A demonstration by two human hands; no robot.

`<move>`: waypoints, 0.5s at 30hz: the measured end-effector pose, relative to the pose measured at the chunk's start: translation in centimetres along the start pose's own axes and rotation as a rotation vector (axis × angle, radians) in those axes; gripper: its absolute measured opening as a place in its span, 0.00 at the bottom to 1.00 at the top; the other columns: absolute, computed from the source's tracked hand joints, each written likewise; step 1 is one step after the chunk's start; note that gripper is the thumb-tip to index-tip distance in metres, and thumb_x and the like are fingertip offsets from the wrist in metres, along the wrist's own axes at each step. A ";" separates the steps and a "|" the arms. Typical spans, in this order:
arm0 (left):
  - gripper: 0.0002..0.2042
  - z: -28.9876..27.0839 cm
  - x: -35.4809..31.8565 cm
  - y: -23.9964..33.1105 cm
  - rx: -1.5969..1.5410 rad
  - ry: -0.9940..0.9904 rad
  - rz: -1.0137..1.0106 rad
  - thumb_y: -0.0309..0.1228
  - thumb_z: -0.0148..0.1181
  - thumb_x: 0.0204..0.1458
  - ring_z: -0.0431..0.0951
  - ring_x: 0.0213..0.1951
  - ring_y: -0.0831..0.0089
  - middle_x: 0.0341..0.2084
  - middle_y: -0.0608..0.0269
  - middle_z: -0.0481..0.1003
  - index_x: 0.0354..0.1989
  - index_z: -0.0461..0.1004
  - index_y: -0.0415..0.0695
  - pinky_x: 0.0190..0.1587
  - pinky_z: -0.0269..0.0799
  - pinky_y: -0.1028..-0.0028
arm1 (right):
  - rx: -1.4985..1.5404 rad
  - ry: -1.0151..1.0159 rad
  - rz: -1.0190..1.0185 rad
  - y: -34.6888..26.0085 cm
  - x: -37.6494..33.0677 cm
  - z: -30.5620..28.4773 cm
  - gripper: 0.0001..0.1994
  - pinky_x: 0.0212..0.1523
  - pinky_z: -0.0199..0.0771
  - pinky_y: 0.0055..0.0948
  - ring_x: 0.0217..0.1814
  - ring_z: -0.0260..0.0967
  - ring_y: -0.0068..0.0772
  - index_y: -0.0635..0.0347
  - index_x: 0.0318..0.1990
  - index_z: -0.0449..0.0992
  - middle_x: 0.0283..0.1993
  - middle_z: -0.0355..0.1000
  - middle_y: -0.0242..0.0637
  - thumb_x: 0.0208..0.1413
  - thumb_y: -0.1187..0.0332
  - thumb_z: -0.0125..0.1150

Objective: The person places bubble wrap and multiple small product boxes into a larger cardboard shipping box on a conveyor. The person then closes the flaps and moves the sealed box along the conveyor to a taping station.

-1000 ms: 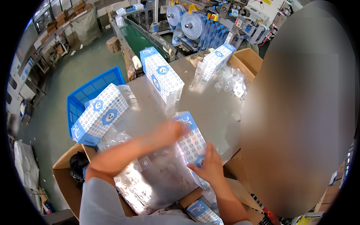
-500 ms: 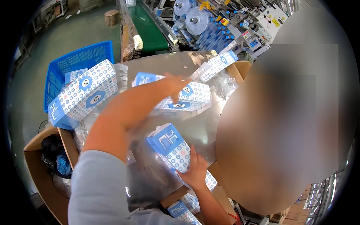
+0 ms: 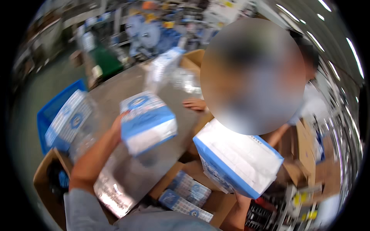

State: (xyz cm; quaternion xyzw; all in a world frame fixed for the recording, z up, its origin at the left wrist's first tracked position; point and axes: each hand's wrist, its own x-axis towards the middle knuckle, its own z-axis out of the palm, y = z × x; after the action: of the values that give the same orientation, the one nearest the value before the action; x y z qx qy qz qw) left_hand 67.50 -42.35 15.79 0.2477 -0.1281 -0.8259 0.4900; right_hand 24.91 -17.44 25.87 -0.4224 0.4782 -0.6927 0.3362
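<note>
Your left hand (image 3: 117, 125) is closed around the left edge of a blue-and-white soft plastic pack (image 3: 147, 121), holding it lifted above the grey counter (image 3: 127, 82) near the middle of the scene. A second, larger white pack with a blue border (image 3: 237, 159) is raised to the right and nearer to you; your right forearm comes up beneath it, but the hand itself is hidden behind the pack, so you cannot tell how it grips.

Below the two packs, an open brown cardboard box (image 3: 173, 175) sits at the near edge, with patterned blue-and-white packs (image 3: 187, 192) lying inside. A sheet of clear crinkled plastic film (image 3: 115, 184) lies on the counter under your left forearm. To the far left, a blue plastic crate (image 3: 48, 113) holds another patterned pack (image 3: 69, 121). Another person's hand (image 3: 194, 104) rests on the counter beyond your lifted pack.
</note>
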 end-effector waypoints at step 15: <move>0.40 3.6 -6.5 -35.4 1.914 -1.132 0.069 0.31 0.65 0.36 0.71 0.42 0.57 0.40 0.55 0.69 0.64 0.58 0.51 0.45 0.67 0.60 | -0.593 -0.076 -0.269 -6.2 -12.4 -15.4 0.31 0.58 0.60 0.41 0.62 0.58 0.43 0.57 0.59 0.65 0.60 0.61 0.44 0.44 0.66 0.68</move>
State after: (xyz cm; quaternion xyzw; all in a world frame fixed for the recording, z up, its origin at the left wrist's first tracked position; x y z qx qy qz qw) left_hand 41.77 -19.53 4.54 0.1070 -0.9244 -0.3659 -0.0097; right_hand 15.73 1.13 25.66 -0.5868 0.5863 -0.5451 0.1216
